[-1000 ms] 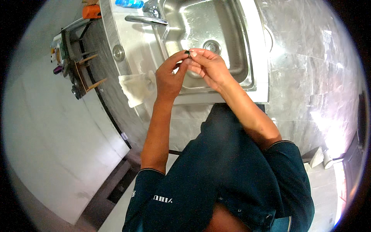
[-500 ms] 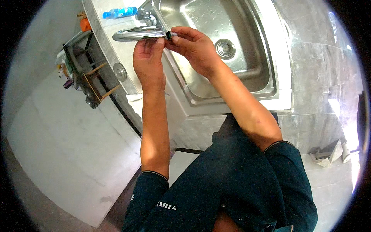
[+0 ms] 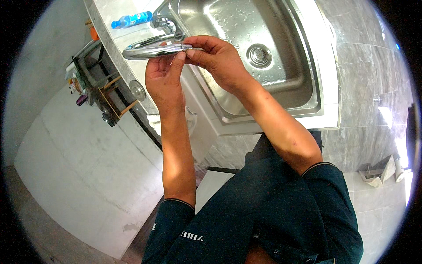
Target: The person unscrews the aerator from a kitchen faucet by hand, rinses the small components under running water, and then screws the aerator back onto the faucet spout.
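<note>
A chrome faucet [image 3: 147, 53] with a curved spout stands at the far left corner of the steel sink [image 3: 303, 94]. My left hand [image 3: 166, 90] is closed around the spout near its free end, thumb pressed on the near side. At the tip, my right hand [image 3: 222, 64] pinches a small chrome end piece [image 3: 186, 46] between thumb and fingers. The piece lines up with the spout's end; my fingers hide most of it, so I cannot tell how firmly it sits. Both hands touch at the fingertips.
A blue bottle [image 3: 132, 20] lies on the counter behind the faucet. The sink drain [image 3: 259, 56] is right of my right hand. A round metal disc [image 3: 137, 90] sits by the counter's left edge. A cluttered dark rack [image 3: 103, 83] stands further left.
The end piece, whose dark opening showed at the spout's tip before, is now in line with the spout. My right fingers have shifted around it. The whole view has moved slightly.
</note>
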A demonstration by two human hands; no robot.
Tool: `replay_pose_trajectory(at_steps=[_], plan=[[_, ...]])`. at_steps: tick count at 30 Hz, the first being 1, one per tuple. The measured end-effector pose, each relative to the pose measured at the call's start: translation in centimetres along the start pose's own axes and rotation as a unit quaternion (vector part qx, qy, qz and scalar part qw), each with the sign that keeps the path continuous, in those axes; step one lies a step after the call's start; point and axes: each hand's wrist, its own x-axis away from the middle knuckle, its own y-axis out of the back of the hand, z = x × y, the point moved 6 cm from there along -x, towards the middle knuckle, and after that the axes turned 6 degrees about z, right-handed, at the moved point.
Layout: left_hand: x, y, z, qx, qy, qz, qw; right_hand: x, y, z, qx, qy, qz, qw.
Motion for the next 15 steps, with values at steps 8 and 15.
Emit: replay_pose_trajectory(at_steps=[8, 15], plan=[[-0.11, -0.06, -0.34, -0.025, -0.008, 0.006, 1.000, -0.10, -0.02, 0.48, 0.050, 0.008, 0.010, 0.999], [-0.10, -0.09, -0.50, -0.058, -0.017, 0.008, 0.998, -0.32, 0.12, 0.70, 0.098, 0.004, 0.027, 0.995]])
